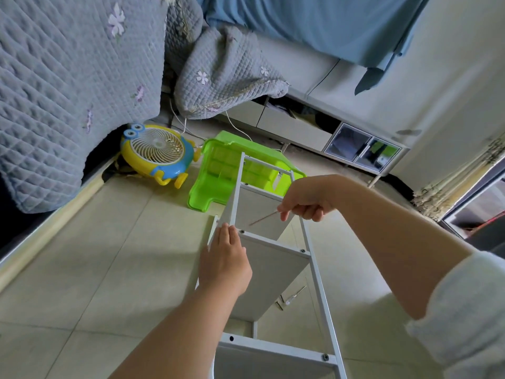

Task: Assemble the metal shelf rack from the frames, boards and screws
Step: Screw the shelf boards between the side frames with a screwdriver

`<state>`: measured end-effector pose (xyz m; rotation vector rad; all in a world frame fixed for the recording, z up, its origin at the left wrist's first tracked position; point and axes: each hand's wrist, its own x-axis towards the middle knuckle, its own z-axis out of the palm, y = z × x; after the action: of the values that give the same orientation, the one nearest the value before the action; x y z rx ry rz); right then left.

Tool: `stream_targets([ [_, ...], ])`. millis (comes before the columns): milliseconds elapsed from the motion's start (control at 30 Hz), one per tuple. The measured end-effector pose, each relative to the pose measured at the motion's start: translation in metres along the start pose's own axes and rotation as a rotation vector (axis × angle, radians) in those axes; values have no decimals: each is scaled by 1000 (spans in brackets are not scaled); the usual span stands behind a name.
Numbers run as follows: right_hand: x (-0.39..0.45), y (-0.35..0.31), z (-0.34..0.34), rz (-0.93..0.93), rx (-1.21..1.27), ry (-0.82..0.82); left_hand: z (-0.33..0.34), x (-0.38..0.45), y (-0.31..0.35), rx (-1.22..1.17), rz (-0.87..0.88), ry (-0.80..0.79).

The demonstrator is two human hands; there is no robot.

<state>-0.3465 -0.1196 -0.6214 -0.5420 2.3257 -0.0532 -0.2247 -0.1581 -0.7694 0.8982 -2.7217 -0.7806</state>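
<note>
A partly built white metal shelf rack (314, 258) lies on its side on the tiled floor, its side frame facing up. Grey-white boards (269, 272) hang below the frame's crossbars, fixed by dark screws. My left hand (225, 261) rests flat on the frame's left rail by one board's corner, beside a screw (241, 231). My right hand (306, 202) grips a thin screwdriver (263, 218), its tip slanting down-left toward that screw. A second small tool and loose screws (288, 298) lie on the floor under the rack.
A green plastic stool (218, 170) lies tipped over just behind the rack. A yellow and blue toy-shaped fan (158, 153) sits to its left by the bed's quilted grey cover (68, 86). A low white cabinet (355, 143) stands at the back.
</note>
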Motion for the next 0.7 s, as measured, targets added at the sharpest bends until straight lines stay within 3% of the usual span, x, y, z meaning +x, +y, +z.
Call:
stream_targets([
  [133,0,36,-6,-87,110,203,0,2,0,102,67,7],
  [500,11,123,12,-270,1,747,-2,4,0,473,145,-17],
  [700,53,136,-10,-369,84,867,-16,26,22,566,94,-11],
])
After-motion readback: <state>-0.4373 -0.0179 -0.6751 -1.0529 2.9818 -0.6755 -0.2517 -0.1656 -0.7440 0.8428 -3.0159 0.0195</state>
